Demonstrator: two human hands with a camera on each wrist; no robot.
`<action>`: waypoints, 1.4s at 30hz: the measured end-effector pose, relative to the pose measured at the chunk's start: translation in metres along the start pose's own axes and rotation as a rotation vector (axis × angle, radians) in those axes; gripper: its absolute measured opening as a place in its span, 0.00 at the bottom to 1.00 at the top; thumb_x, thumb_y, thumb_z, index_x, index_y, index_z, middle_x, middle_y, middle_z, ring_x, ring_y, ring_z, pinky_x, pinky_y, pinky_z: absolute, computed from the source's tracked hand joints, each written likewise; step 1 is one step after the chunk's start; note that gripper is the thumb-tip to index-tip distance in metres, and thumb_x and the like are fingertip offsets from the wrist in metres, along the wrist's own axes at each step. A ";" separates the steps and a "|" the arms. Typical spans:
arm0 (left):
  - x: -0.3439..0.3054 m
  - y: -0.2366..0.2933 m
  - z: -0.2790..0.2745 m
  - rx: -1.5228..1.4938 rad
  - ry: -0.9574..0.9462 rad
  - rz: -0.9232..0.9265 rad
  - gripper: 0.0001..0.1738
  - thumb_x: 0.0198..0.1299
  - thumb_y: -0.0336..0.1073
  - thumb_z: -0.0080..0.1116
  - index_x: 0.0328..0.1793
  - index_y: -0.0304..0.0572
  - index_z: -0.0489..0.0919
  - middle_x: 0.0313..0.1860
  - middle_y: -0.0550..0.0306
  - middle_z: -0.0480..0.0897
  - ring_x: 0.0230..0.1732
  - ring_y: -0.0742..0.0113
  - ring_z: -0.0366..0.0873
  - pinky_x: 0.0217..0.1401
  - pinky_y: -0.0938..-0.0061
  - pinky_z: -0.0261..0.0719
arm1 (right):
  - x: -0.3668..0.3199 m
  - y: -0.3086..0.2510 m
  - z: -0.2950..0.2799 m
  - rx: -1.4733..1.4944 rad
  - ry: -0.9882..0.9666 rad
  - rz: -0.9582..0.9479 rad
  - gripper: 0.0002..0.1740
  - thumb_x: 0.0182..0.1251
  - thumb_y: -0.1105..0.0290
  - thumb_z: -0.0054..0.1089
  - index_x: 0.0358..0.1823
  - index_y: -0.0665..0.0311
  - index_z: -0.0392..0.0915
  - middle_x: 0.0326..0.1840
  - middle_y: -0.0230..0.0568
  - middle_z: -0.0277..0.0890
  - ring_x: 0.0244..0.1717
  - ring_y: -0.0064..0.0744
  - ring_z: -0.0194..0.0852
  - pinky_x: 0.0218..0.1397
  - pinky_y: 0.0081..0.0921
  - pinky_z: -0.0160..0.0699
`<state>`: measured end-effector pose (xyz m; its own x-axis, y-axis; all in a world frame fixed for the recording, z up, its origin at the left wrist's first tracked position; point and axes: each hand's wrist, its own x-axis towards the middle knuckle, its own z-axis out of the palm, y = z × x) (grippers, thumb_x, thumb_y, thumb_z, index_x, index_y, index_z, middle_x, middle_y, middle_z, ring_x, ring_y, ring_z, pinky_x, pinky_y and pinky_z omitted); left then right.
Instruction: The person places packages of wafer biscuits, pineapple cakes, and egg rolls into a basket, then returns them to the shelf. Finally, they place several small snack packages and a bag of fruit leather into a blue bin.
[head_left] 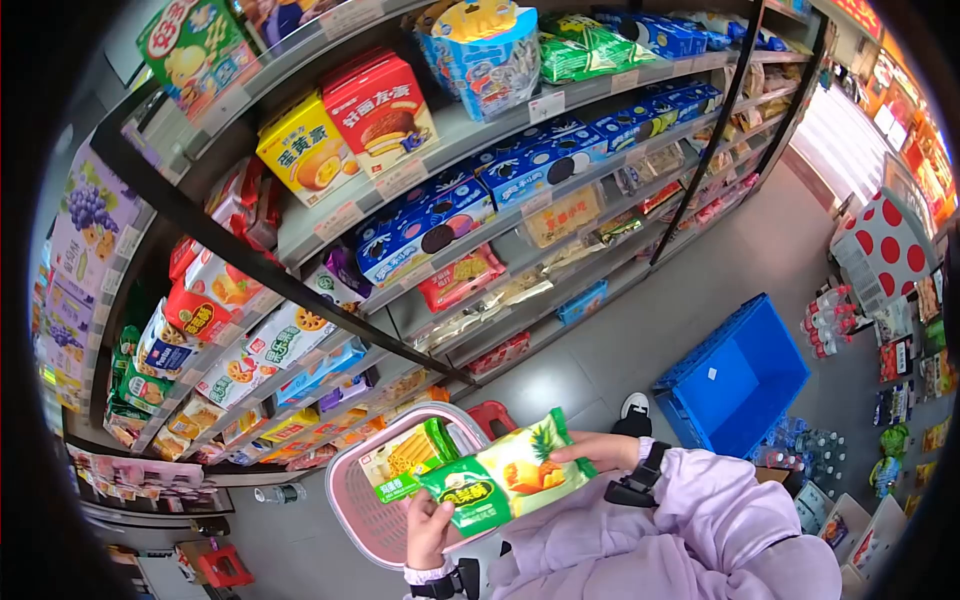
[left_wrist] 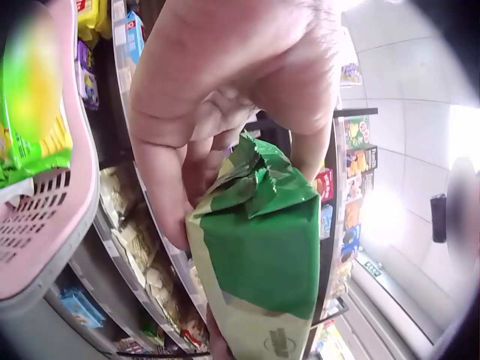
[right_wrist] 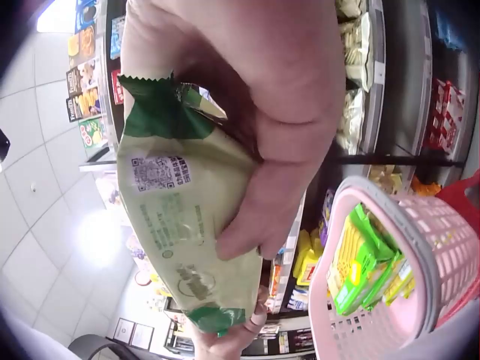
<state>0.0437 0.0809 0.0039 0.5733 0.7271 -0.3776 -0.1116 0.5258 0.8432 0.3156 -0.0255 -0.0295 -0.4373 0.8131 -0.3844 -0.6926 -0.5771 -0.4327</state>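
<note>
Both hands hold a green and cream snack packet (head_left: 512, 472) with pineapple pictures on its front. My left hand (head_left: 430, 530) grips its left end, thumb on the front. At the right end, my right hand (head_left: 600, 452) pinches the packet near the pineapple picture. The left wrist view shows the crimped green end of the packet (left_wrist: 259, 247) between thumb and fingers. A printed code is on the back of the packet (right_wrist: 187, 217) in the right wrist view. Just beyond it, a pink basket (head_left: 350, 500) contains green and yellow snack packs (head_left: 408, 458).
Shelves of boxed and bagged snacks curve along the left and front, with blue cookie boxes (head_left: 425, 228) midway up. A blue crate (head_left: 735, 375) stands on the floor to the right, near water bottles (head_left: 820, 445). A red stool (head_left: 225, 567) is at lower left.
</note>
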 end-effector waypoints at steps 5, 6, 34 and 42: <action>0.030 -0.016 0.049 -0.020 -0.017 -0.078 0.20 0.54 0.30 0.57 0.51 0.29 0.68 0.43 0.52 0.77 0.40 0.70 0.75 0.42 0.79 0.73 | -0.047 -0.021 -0.033 -0.046 0.079 -0.075 0.34 0.62 0.64 0.54 0.65 0.67 0.50 0.63 0.41 0.59 0.60 0.28 0.61 0.62 0.25 0.61; 0.037 -0.018 0.063 -0.015 -0.008 -0.093 0.19 0.54 0.31 0.57 0.50 0.30 0.68 0.41 0.53 0.78 0.37 0.72 0.75 0.39 0.80 0.73 | -0.056 -0.026 -0.045 -0.082 0.090 -0.089 0.34 0.61 0.63 0.55 0.64 0.68 0.51 0.62 0.41 0.60 0.59 0.28 0.61 0.61 0.24 0.62; 0.209 -0.100 0.426 0.288 -0.446 -0.424 0.26 0.53 0.34 0.60 0.57 0.34 0.65 0.43 0.63 0.75 0.36 0.82 0.69 0.32 0.88 0.66 | -0.354 -0.142 -0.234 -0.102 0.572 -0.678 0.27 0.58 0.67 0.59 0.56 0.72 0.61 0.51 0.38 0.68 0.50 0.22 0.66 0.55 0.20 0.64; 0.238 -0.110 0.446 0.360 -0.540 -0.401 0.25 0.50 0.30 0.63 0.54 0.36 0.68 0.42 0.62 0.76 0.37 0.80 0.71 0.35 0.86 0.67 | -0.355 -0.148 -0.259 -0.420 1.011 -0.890 0.27 0.54 0.66 0.62 0.52 0.71 0.64 0.47 0.43 0.69 0.50 0.32 0.67 0.52 0.26 0.66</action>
<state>0.5548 -0.0009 -0.0084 0.8419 0.1458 -0.5196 0.4070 0.4608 0.7887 0.7215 -0.2493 -0.0398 0.7686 0.6107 -0.1906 -0.2166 -0.0319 -0.9757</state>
